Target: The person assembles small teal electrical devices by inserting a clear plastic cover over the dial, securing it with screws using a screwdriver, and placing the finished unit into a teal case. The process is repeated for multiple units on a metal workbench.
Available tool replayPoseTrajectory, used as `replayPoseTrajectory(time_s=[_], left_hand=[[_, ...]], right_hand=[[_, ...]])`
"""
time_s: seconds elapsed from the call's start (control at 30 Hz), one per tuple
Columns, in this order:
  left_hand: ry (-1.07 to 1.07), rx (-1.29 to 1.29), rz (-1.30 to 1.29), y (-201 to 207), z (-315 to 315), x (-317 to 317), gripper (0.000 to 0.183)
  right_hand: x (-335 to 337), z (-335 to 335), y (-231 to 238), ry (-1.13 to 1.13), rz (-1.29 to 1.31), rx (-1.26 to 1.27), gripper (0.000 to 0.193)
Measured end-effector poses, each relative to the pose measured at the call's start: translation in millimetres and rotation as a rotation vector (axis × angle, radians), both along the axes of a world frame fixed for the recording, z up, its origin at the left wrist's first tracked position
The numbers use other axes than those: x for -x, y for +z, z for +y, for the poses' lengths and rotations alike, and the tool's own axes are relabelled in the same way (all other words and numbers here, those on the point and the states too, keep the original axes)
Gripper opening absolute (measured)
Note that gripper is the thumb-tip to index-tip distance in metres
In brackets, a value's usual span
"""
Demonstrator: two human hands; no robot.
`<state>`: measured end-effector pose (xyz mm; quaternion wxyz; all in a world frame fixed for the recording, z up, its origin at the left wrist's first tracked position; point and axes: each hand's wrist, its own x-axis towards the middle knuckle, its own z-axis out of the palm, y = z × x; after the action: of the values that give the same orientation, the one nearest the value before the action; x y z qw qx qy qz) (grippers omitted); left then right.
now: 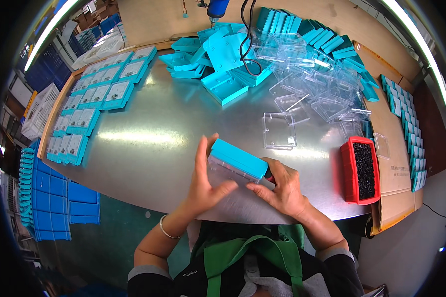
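Over the near middle of the metal table I hold a turquoise plastic box (238, 159), tilted, with a clear cover along its near side. My left hand (203, 180) supports its left end, fingers stretched up along it and thumb at the near side. At the other end, my right hand (282, 187) grips the box with bent fingers and the thumb by the clear side. A small dark and red patch (269, 175) shows between the right fingers and the box; I cannot make out what it is.
Ahead lie heaped turquoise shells (225, 85) and clear covers (332, 91), with one cover (279, 131) apart. A red bin (349, 171) of small black parts stands right. Filled turquoise boxes (118, 91) line the left edge. A blue power driver (217, 9) hangs above the back.
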<state>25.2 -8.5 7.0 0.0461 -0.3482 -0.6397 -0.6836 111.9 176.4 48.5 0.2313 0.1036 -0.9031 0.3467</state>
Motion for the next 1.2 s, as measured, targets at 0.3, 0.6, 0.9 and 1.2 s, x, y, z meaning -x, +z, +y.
replayPoseTrajectory(time_s=[0.3, 0.6, 0.9, 1.2], left_hand=[[-0.232, 0.132, -0.332, 9, -32, 31, 0.060], [0.296, 0.633, 0.798, 17, -31, -4, 0.048], [0.348, 0.618, 0.978, -20, -52, -10, 0.045], [0.204, 0.991, 0.603, 11, -98, 26, 0.066]], right_hand=[[14, 6, 5, 0.145, -0.263, 0.082, 0.044], [73, -4, -13, 0.140, -0.599, 0.615, 0.036], [55, -25, 10, 0.161, -0.111, 0.148, 0.034], [68, -11, -2, 0.178, -0.475, 0.176, 0.035]])
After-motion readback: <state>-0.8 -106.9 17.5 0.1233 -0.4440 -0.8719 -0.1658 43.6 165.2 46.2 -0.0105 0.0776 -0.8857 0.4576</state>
